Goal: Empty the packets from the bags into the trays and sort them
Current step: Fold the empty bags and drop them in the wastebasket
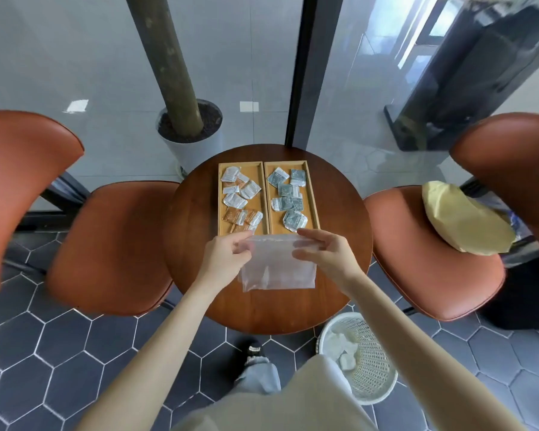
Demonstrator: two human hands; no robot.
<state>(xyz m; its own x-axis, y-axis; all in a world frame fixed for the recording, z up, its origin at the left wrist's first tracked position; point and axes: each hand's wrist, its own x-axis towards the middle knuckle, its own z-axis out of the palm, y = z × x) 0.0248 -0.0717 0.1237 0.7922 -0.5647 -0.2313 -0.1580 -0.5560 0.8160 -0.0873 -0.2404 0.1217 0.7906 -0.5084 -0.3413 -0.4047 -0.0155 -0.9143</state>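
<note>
The left hand and right hand each pinch a top corner of a clear bag, fingers curled on its rim, near the table's front edge. Beyond it, at the table's middle and far edge, two trays sit side by side: the left tray holds orange and white packets, the right tray grey-green packets.

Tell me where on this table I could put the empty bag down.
Bare wood lies left of the left tray, right of the right tray, and along the round table edge below the plastic bag. Both trays are crowded with packets.
</note>
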